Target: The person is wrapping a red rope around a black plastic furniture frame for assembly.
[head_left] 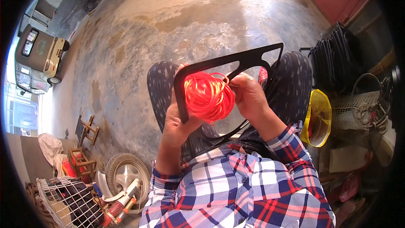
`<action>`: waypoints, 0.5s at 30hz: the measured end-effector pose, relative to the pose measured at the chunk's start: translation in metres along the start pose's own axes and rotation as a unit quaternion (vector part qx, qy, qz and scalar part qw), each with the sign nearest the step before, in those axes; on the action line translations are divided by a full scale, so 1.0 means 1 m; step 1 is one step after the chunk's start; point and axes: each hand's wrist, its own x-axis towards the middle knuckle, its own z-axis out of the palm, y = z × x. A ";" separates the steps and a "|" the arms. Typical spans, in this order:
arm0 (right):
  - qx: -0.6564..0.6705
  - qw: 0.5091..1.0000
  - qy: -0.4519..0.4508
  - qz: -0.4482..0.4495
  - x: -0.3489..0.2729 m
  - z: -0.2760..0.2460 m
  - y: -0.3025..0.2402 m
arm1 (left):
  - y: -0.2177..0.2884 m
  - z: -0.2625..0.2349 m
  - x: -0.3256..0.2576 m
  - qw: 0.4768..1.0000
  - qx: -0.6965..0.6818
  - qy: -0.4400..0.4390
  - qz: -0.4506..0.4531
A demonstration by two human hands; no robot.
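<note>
Over my lap stands a black frame (213, 62) with rounded corners and a curved crosspiece; its lower end lies against my legs. A bundle of bright red-orange cord (209, 97) is bunched inside the frame's left corner. My left hand (176, 124) is closed around the frame's left bar, its thumb against the underside of the cord bundle. At the bundle's right side, my right hand (252, 97) has its fingers pinched together by a loop of the cord, close to the crosspiece. The fingertips are partly hidden, but a strand seems to run into them.
Several black frames (335, 57) stand stacked at right, beyond a yellow bag (317, 118) beside my knee and a mesh-covered cylinder (358, 112). At lower left are a wheel (126, 175), a wire basket (69, 200) and a wooden stool (84, 162). A three-wheeled vehicle (42, 55) stands far left.
</note>
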 end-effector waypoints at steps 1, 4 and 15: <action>0.023 0.999 -0.002 0.045 0.002 0.002 0.005 | -0.002 -0.005 -0.001 1.000 0.010 -0.011 -0.009; 0.159 0.977 -0.084 0.114 -0.011 0.041 -0.001 | -0.003 -0.007 -0.002 0.998 0.062 -0.032 -0.006; 0.084 0.993 0.036 0.071 0.017 0.009 0.003 | 0.004 0.006 0.003 0.988 0.112 0.000 0.105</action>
